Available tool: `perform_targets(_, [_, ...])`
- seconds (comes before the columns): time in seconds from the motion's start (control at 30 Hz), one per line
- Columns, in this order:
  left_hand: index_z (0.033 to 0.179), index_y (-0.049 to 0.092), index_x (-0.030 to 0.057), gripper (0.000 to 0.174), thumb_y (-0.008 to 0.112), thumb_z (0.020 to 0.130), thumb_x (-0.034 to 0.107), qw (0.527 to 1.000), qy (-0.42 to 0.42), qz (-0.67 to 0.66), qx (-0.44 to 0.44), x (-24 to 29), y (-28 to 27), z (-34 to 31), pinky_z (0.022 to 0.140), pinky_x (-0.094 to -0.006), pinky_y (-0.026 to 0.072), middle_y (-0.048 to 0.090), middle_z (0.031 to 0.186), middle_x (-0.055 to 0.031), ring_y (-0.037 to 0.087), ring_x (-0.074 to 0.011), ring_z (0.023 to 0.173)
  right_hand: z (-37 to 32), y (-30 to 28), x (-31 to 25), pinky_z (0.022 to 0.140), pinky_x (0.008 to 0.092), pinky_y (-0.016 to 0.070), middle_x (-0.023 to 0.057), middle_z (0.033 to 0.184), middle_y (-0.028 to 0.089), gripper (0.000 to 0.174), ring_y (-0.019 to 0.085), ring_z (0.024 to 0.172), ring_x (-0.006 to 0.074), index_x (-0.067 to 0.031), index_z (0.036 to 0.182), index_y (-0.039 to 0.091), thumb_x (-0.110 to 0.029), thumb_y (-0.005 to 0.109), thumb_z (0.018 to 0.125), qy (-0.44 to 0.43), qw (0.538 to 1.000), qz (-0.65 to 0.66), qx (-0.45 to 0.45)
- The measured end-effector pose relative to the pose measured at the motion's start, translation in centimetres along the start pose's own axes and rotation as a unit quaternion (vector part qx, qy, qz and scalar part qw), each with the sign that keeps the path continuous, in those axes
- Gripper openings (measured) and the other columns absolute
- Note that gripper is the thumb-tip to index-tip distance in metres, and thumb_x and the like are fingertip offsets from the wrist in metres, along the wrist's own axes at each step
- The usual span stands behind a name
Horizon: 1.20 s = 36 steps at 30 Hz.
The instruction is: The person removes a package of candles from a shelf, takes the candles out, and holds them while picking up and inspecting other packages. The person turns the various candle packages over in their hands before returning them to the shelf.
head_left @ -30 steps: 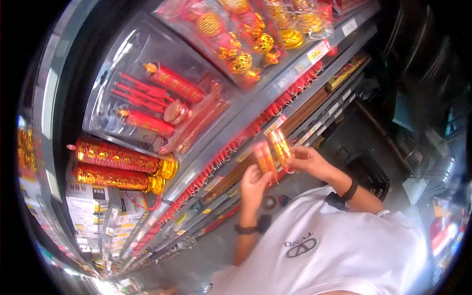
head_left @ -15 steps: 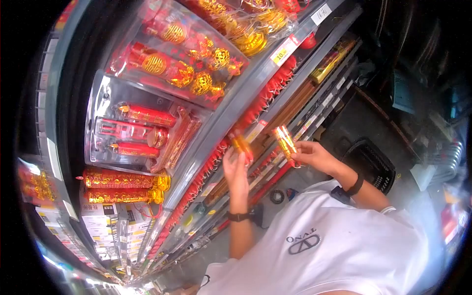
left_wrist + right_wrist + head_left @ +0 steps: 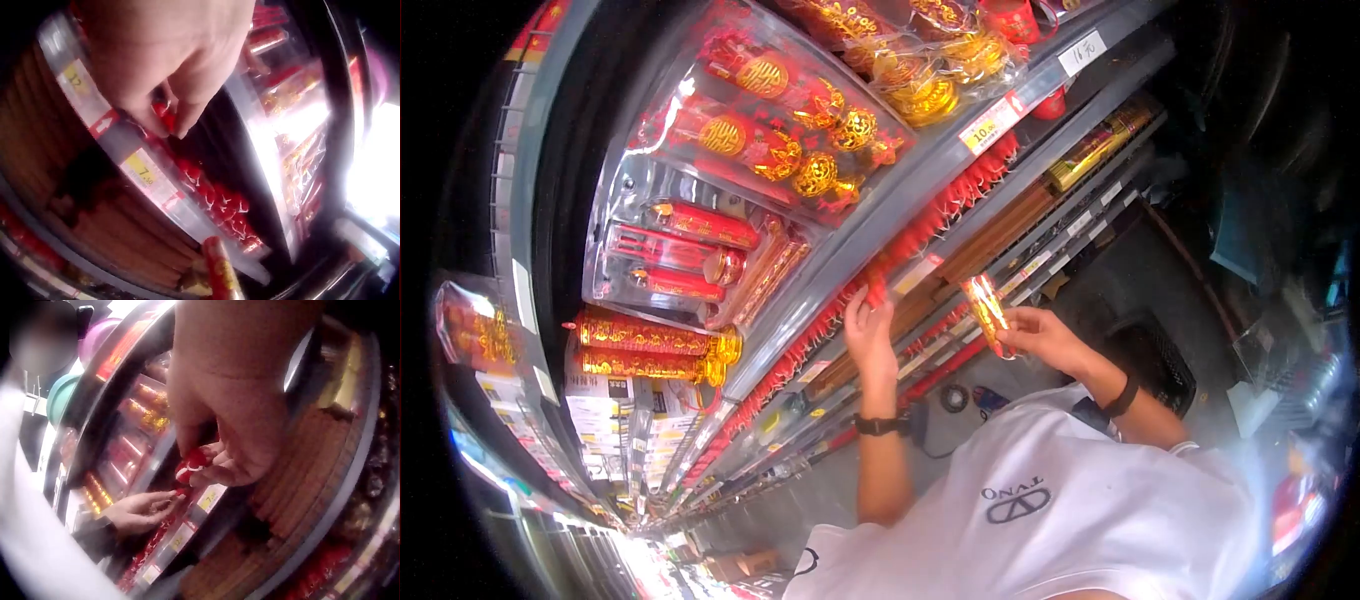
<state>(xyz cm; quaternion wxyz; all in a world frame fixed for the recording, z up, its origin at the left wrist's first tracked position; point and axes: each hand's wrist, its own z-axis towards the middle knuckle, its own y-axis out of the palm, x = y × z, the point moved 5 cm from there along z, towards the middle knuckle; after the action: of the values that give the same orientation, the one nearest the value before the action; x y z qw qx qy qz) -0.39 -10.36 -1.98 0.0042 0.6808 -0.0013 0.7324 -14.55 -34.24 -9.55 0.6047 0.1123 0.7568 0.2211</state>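
At a shelf row of small red cylinders [image 3: 945,205], the fingertips of my left hand [image 3: 872,340] pinch a red cylinder [image 3: 876,285]. Closer, in the left wrist view, thumb and fingers of the left hand [image 3: 172,56] meet around a red piece [image 3: 164,115], mostly hidden. My right hand [image 3: 1045,338] holds a shiny red-and-gold cylinder [image 3: 984,308] by its lower end, away from the row. In the right wrist view, the right hand [image 3: 234,419] grips its red end with white string [image 3: 192,464], and the left hand [image 3: 144,512] is at the row.
Above the row, a shelf bears clear packs of red-and-gold ornaments [image 3: 780,110], a boxed candle set [image 3: 690,245] and two large red-gold candles [image 3: 655,348]. Price labels [image 3: 992,122] line the edges. Brown bundles [image 3: 306,462] lie on a lower shelf. A black basket [image 3: 1155,365] stands at the right.
My left hand has moved left and up to the row, away from my right hand. Its red-and-gold item no longer shows as before. The right hand still holds its cylinder.
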Motion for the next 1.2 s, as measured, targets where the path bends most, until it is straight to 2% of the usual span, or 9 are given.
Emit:
perform_targets(0.17, [0.127, 0.055, 0.0004, 0.042, 0.074, 0.090, 0.005, 0.981, 0.038, 0.172, 0.084, 0.6, -1.1, -0.4, 0.095, -0.0315, 0.0504, 0.057, 0.123, -0.0147, 0.063, -0.0190, 0.104, -0.4, 0.5, -0.6, 0.080, 0.0245, 0.0492, 0.0016, 0.104, 0.068, 0.037, 0.061, 0.091, 0.0077, 0.0011, 0.127, 0.061, -0.019, 0.068, 0.098, 0.002, 0.999, 0.038, 0.015])
perform_targets(0.23, [0.123, 0.060, 0.0043, 0.040, 0.077, 0.087, 0.009, 0.940, 0.060, 0.318, 0.105, 2.1, -1.0, -1.0, 0.098, -0.0372, 0.0474, 0.057, 0.121, -0.0141, 0.060, -0.0251, 0.110, -0.5, 0.6, -0.3, 0.081, 0.0247, 0.0496, 0.0019, 0.105, 0.068, 0.038, 0.062, 0.091, 0.0080, 0.0021, 0.129, 0.060, -0.019, 0.068, 0.098, 0.019, 0.999, 0.039, 0.018])
perform_targets(0.33, [0.117, 0.065, 0.0076, 0.038, 0.080, 0.083, 0.015, 0.812, 0.268, 0.507, 0.107, 3.8, 0.0, -2.0, 0.099, -0.0430, 0.0443, 0.057, 0.116, -0.0147, 0.056, -0.0322, 0.113, -0.5, 0.4, 0.2, 0.082, 0.0246, 0.0496, 0.0020, 0.106, 0.068, 0.040, 0.062, 0.092, 0.0082, 0.0020, 0.129, 0.060, -0.020, 0.069, 0.098, 0.035, 0.999, 0.003, 0.022])
perform_targets(0.47, [0.121, 0.069, 0.0132, 0.045, 0.083, 0.081, 0.027, 0.764, 0.292, 0.569, 0.087, 4.5, -0.3, -1.1, 0.103, -0.0502, 0.0395, 0.057, 0.129, -0.0142, 0.051, -0.0368, 0.118, -0.7, 0.6, -0.3, 0.077, 0.0241, 0.0495, 0.0013, 0.104, 0.068, 0.038, 0.061, 0.088, 0.0075, -0.0003, 0.128, 0.061, -0.021, 0.069, 0.097, 0.022, 0.999, -0.001, 0.031])
perform_targets(0.57, [0.123, 0.071, 0.0157, 0.048, 0.082, 0.080, 0.036, 0.752, 0.307, 0.578, 0.074, 4.8, -0.5, 0.3, 0.103, -0.0519, 0.0380, 0.058, 0.130, -0.0158, 0.051, -0.0385, 0.119, -0.9, 0.8, -0.3, 0.077, 0.0241, 0.0495, 0.0014, 0.104, 0.068, 0.039, 0.061, 0.089, 0.0076, 0.0004, 0.129, 0.060, -0.021, 0.069, 0.097, 0.014, 0.999, 0.003, 0.042])
perform_targets(0.8, [0.122, 0.067, -0.0018, 0.068, 0.075, 0.083, 0.053, 0.772, 0.236, 0.587, 0.063, 4.0, -1.7, 2.9, 0.108, -0.0539, 0.0358, 0.060, 0.130, -0.0241, 0.048, -0.0445, 0.125, -1.1, 2.2, 0.3, 0.077, 0.0237, 0.0491, 0.0013, 0.103, 0.069, 0.041, 0.061, 0.089, 0.0079, 0.0020, 0.129, 0.060, -0.021, 0.070, 0.097, 0.023, 0.997, -0.021, 0.069])
perform_targets(0.9, [0.120, 0.066, -0.0039, 0.070, 0.075, 0.083, 0.055, 0.801, 0.187, 0.566, 0.056, 4.2, -2.0, 2.9, 0.104, -0.0543, 0.0389, 0.063, 0.125, -0.0248, 0.053, -0.0452, 0.119, -1.2, 3.4, 0.3, 0.077, 0.0234, 0.0488, 0.0011, 0.102, 0.069, 0.038, 0.062, 0.088, 0.0077, -0.0007, 0.126, 0.063, -0.023, 0.070, 0.096, 0.007, 0.995, -0.022, 0.092])
perform_targets(1.0, [0.117, 0.066, -0.0034, 0.068, 0.074, 0.084, 0.055, 0.775, 0.182, 0.605, 0.034, 3.7, -2.9, 3.6, 0.099, -0.0538, 0.0418, 0.067, 0.115, -0.0244, 0.058, -0.0443, 0.110, -1.3, 4.8, 0.4, 0.076, 0.0231, 0.0484, 0.0007, 0.101, 0.068, 0.040, 0.061, 0.087, 0.0073, 0.0011, 0.128, 0.062, -0.023, 0.070, 0.097, 0.000, 0.992, -0.037, 0.122])
perform_targets(1.2, [0.114, 0.068, -0.0016, 0.060, 0.071, 0.087, 0.052, 0.799, 0.235, 0.553, -0.024, 2.5, -5.9, 4.2, 0.088, -0.0516, 0.0459, 0.071, 0.096, -0.0212, 0.063, -0.0425, 0.092, 0.2, 8.6, 0.2, 0.074, 0.0239, 0.0473, 0.0006, 0.099, 0.067, 0.040, 0.059, 0.084, 0.0073, 0.0031, 0.128, 0.061, -0.022, 0.068, 0.098, -0.022, 0.985, -0.078, 0.149])
